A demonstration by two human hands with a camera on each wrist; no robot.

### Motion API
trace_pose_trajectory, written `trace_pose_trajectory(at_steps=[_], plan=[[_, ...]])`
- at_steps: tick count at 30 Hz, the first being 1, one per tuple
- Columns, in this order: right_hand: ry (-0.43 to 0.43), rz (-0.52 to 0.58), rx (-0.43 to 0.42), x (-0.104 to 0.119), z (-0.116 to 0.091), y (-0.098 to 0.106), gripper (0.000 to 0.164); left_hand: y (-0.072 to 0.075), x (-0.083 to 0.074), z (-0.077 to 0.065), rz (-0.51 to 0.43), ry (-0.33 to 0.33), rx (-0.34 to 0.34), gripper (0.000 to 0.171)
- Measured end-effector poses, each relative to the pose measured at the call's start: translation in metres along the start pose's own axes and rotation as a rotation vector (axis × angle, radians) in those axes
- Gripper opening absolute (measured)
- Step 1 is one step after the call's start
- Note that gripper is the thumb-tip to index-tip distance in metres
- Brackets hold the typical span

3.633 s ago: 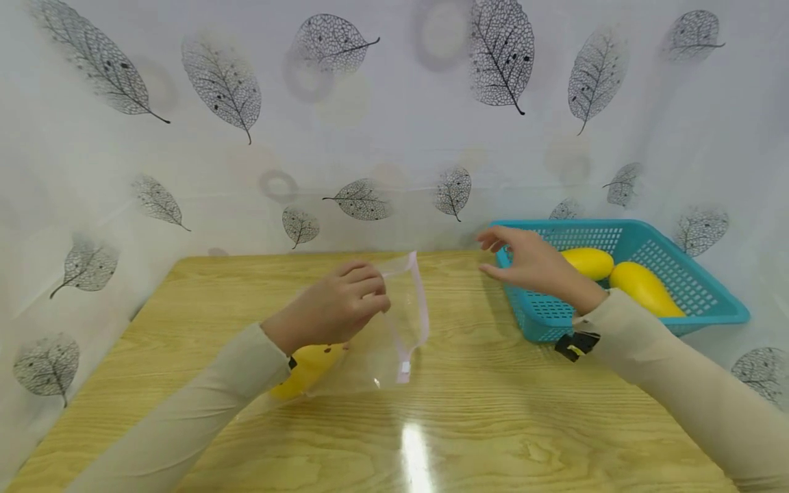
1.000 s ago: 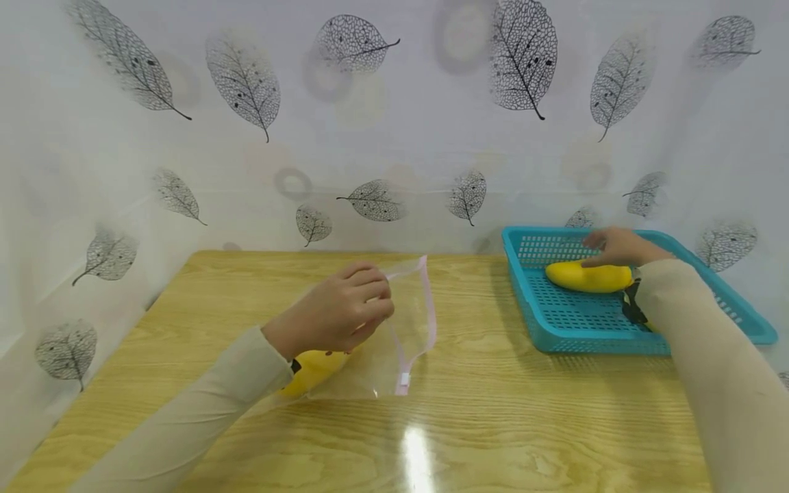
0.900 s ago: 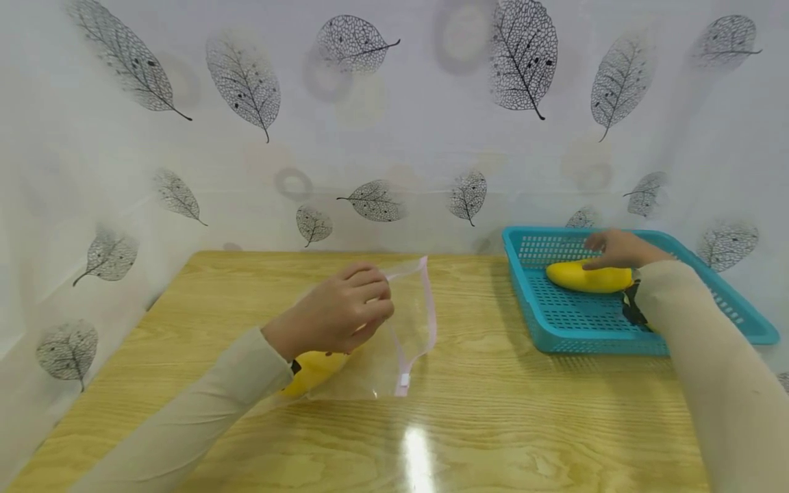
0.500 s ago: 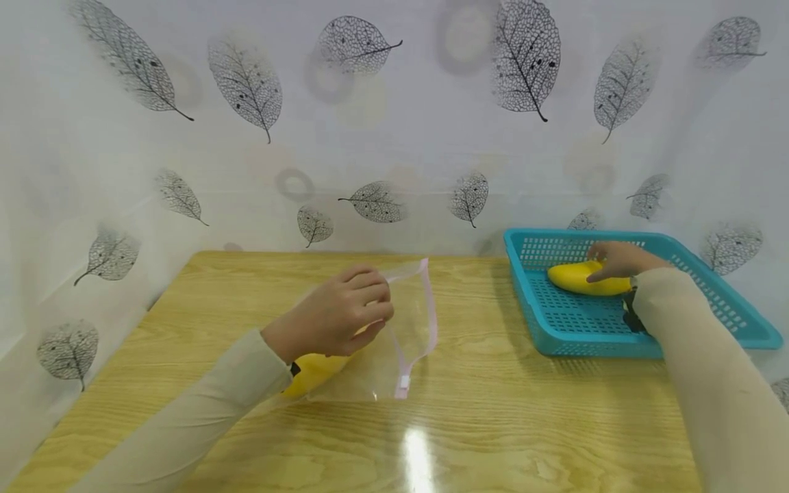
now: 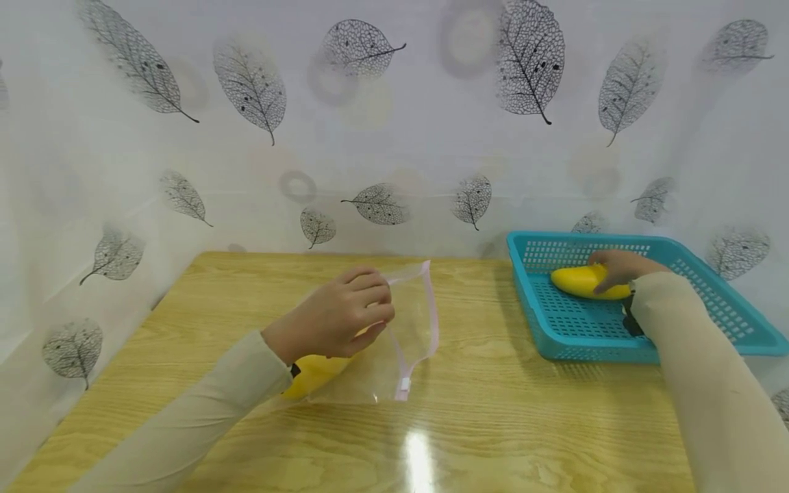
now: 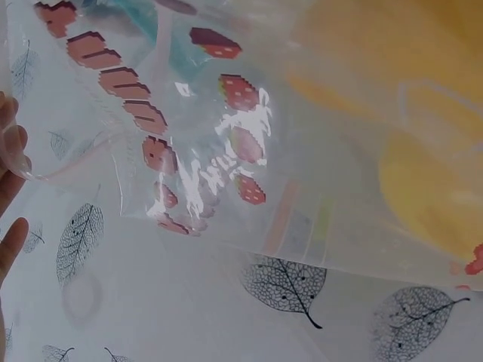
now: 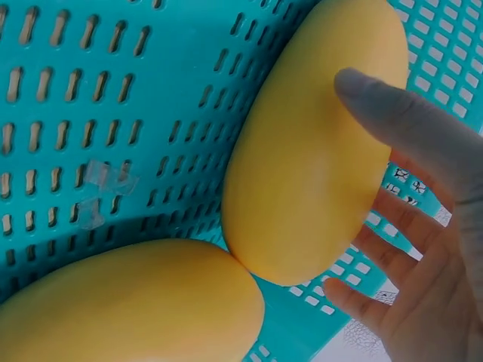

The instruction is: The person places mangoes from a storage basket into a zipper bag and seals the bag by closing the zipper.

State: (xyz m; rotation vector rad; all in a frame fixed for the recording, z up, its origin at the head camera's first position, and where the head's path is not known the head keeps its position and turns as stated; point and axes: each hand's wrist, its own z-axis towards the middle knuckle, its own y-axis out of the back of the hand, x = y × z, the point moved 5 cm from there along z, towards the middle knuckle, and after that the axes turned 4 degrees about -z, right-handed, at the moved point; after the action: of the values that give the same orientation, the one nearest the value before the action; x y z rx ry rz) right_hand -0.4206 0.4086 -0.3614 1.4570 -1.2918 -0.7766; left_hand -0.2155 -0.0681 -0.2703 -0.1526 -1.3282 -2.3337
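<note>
My left hand [image 5: 342, 311] pinches the upper edge of a clear slider zip bag [image 5: 364, 380] with a pink-edged mouth, which stands open to the right. Inside the bag lies a yellow mango [image 5: 314, 375], partly covered by the left hand and wrist. The left wrist view shows strawberry prints [image 6: 240, 92] on the plastic. At the right, my right hand [image 5: 625, 267] holds a second mango [image 5: 576, 281] in the blue basket [image 5: 598, 352], thumb on its near side, fingers behind. Another mango [image 7: 136, 302] touches it in the right wrist view; my right forearm hides that one from the head view.
The wood-grain table [image 5: 493, 424] extends between bag and basket, with a bright reflection near its front. A pale leaf-printed sheet [image 5: 401, 150] hangs behind and at the sides. The basket has raised, perforated walls.
My right hand has moved from left of the basket to above the far mango, then lowered and closed round it. The left hand keeps its hold on the bag. The head view has shifted slightly.
</note>
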Motion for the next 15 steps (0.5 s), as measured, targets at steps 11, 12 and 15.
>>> trace_pose_trajectory(at_steps=[11,12,15], plan=[[-0.02,0.005,0.008,-0.004,-0.0035,-0.0022,0.073,0.0,0.0003,0.0004,-0.005,0.003,-0.008,0.007],[-0.013,0.001,0.014,-0.0023,-0.0039,-0.0017,0.073,-0.0003,0.0003,0.0003,-0.004,0.002,-0.009,0.006],[-0.007,0.012,0.029,0.0019,-0.0045,-0.0004,0.076,-0.0007,0.0003,0.0005,-0.002,0.001,-0.009,0.006]])
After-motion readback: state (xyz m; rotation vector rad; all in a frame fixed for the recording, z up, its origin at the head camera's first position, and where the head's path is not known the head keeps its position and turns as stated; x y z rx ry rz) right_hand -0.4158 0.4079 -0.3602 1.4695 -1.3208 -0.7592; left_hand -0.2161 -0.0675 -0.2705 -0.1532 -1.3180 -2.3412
